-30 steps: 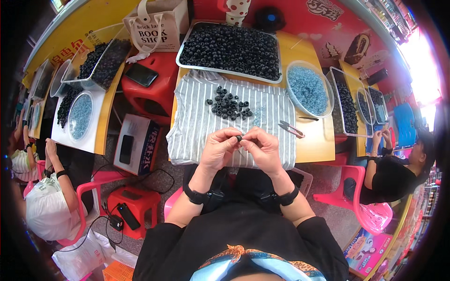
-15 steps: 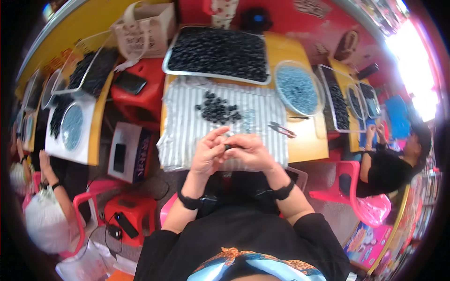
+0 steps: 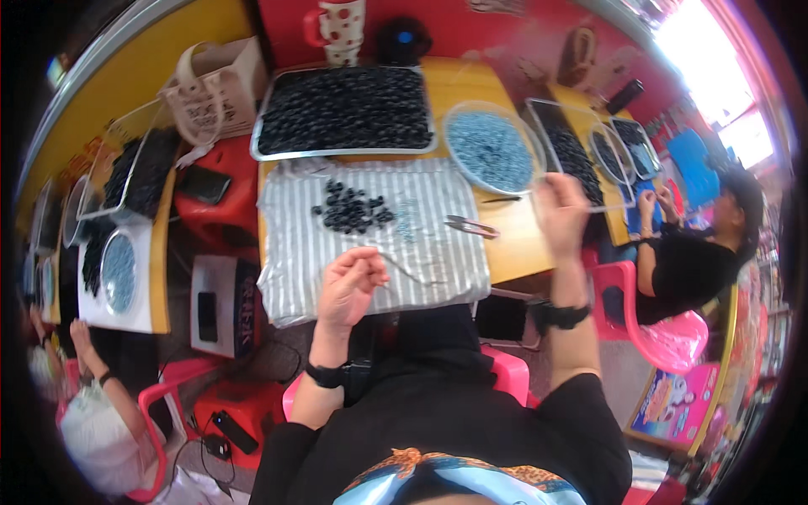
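My left hand (image 3: 353, 284) is over the near part of a striped cloth (image 3: 290, 252), thumb and fingers pinched together. What it pinches is too small to name. A thin dark line, perhaps a thread, runs from it to the right across the cloth. Out to the right, past the cloth, my right hand (image 3: 562, 210) is raised beside a round tub of pale blue small pieces (image 3: 492, 151). Motion blurs it, but its fingers look curled together; anything in them is hidden. A heap of small black bead-like pieces (image 3: 349, 208) and thread snips (image 3: 471, 226) lie on the cloth.
A tray of black pieces (image 3: 259, 145) stands at the back of the table, with a spotted mug (image 3: 343, 29) behind. A dark thin tool (image 3: 502, 199) lies near the tub. Co-workers sit at both sides; a red stool (image 3: 223, 168) holds a phone.
My hands, together over the cloth with a small dark piece between them, have parted. The right has swung far out to the right; the left has stayed over the cloth. The view has shifted.
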The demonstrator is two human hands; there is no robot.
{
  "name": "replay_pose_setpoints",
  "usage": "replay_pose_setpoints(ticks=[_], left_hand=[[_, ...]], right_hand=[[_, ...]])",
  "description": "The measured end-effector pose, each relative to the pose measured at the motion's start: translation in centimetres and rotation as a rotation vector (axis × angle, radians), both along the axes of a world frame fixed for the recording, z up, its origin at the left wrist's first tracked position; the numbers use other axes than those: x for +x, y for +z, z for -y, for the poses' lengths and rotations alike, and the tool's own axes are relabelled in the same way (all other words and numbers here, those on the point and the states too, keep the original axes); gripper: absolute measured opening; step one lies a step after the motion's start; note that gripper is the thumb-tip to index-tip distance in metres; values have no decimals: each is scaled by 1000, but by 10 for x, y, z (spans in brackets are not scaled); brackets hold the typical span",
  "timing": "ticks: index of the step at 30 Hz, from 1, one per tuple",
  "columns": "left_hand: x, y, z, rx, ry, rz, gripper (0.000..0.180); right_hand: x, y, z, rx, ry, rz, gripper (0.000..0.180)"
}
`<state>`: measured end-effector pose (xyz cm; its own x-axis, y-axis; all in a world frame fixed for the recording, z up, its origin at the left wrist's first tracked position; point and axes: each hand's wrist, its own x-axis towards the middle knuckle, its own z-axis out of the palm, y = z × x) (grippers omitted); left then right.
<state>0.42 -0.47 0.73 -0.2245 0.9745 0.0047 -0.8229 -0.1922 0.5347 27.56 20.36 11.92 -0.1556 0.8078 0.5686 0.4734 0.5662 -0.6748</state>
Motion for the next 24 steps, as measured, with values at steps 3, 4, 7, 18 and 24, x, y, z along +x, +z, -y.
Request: replay_pose_setpoints(ticks=[3,4,7,18,24], left_hand=[[2,-1,-5,-4,-58,15,22],[2,0,-6,7,-73,37,20],[-3,-1,-2,19,-81,18,20],[-2,2,-4,-11,-95,93,20],[0,-4,-4,-8,-21,119,18]], right_hand=[[73,4,-59,-8,-288,328,31],[71,4,-61,83,-306,371,34],[28,-7,-37,56,-156,273,33],[-169,-44,41,141,670,600,19],[-177,-49,45,244,741,673,13]])
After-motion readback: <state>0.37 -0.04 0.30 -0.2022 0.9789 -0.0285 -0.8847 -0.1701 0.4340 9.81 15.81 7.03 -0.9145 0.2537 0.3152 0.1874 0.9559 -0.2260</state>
